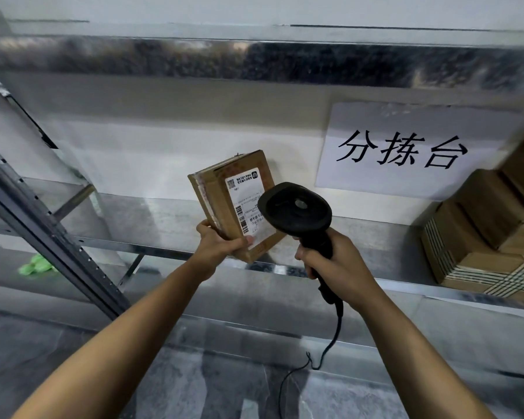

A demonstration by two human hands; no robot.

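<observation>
The parcel (233, 204) is gripped at its lower corner by the left hand (221, 241), long axis tilted up-left. The scanner (297, 211) is grasped by the right hand (330, 264), its head just right of the label (247, 201), overlapping it.

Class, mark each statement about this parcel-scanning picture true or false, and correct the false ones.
1. The left hand holds a cardboard parcel. True.
2. The scanner in the right hand is cordless. False: a black cable trails from it.
3. The parcel carries a white label with a barcode. True.
4. The stacked boxes sit at the left end of the shelf. False: they sit at its right end.
5. The parcel lies flat on the shelf. False: it is held up, tilted, in the air.
</observation>
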